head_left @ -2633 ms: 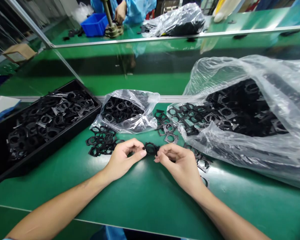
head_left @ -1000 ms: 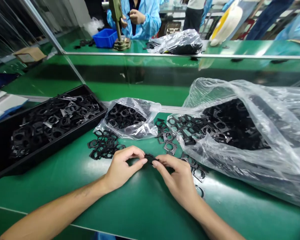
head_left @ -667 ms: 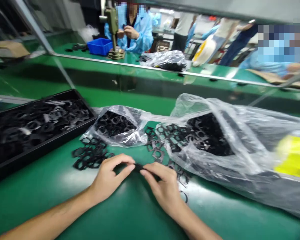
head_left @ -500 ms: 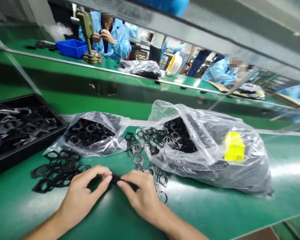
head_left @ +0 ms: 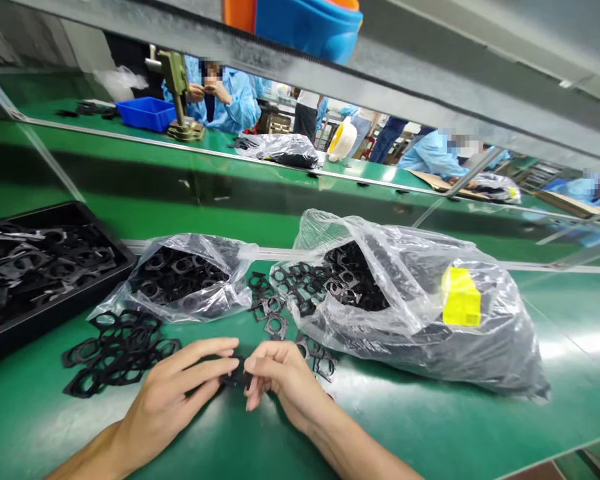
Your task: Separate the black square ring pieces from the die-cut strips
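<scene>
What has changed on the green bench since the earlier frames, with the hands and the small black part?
The view has swung right, bringing the large clear plastic bag's yellow label into sight. The left hand and right hand have closed up around the small black plastic ring part, now mostly hidden between the fingers. Both hands still pinch it; the black tray, small clear bag and loose rings lie unchanged.

The small black part was mostly hidden between the left hand and the right hand, so its shape could not be told; the black tray was cut off by the left edge; the yellow label inside the large bag was too blurred to read.
</scene>
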Motion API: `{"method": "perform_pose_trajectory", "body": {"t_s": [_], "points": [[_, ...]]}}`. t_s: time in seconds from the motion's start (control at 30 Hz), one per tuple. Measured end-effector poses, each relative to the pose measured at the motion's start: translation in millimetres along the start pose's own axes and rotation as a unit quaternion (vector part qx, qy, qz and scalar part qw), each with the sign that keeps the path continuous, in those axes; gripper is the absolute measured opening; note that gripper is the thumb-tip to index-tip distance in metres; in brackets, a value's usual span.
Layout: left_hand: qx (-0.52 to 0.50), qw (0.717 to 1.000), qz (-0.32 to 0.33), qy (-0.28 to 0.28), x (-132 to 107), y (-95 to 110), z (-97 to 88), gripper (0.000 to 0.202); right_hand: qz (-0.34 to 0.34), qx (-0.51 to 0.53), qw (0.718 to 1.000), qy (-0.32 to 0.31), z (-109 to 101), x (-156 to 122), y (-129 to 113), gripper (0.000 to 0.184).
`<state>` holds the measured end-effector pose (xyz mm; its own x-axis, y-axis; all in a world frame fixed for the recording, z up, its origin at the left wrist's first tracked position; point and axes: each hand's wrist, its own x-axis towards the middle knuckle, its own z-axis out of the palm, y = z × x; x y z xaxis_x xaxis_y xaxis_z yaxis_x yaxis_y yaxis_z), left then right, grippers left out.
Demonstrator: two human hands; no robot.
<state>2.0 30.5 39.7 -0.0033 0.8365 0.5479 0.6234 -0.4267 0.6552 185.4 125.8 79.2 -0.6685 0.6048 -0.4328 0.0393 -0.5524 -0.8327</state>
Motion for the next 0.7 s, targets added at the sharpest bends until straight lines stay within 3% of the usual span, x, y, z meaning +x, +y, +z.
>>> {"method": "perform_pose_trajectory", "body": {"t_s": [0.27, 0.37, 0.43, 0.53, 0.63, 0.7], "points": [[-0.031, 0.994, 0.107, -0.015, -1.1, 2.3, 1.9, 0.046, 0.015, 0.000, 1.000, -0.012, -2.6, 0.9, 4.0, 0.031], [-0.029, 0.995, 0.097, 0.000, 1.6, 4.6, 1.1, 0.044, 0.007, -0.028, 0.999, -0.015, -3.8, 2.8, 4.1, 0.030], [-0.036, 0.998, 0.049, 0.028, 4.4, 5.5, -0.3, 0.037, -0.006, -0.049, 0.999, -0.012, -2.9, 2.3, 2.2, 0.028], [-0.057, 0.996, -0.053, 0.054, 8.9, 5.5, -2.0, 0.029, -0.139, -0.172, 0.975, 0.037, -0.1, -1.2, -2.0, 0.012], [-0.082, 0.989, -0.105, 0.067, 12.2, 4.6, -1.9, 0.026, -0.299, -0.324, 0.897, 0.035, 1.1, -3.3, -3.8, 0.017], [-0.092, 0.988, -0.109, 0.067, 13.4, 4.1, -1.4, 0.025, -0.345, -0.359, 0.867, 0.019, -0.1, -1.8, -2.4, 0.020]]}}
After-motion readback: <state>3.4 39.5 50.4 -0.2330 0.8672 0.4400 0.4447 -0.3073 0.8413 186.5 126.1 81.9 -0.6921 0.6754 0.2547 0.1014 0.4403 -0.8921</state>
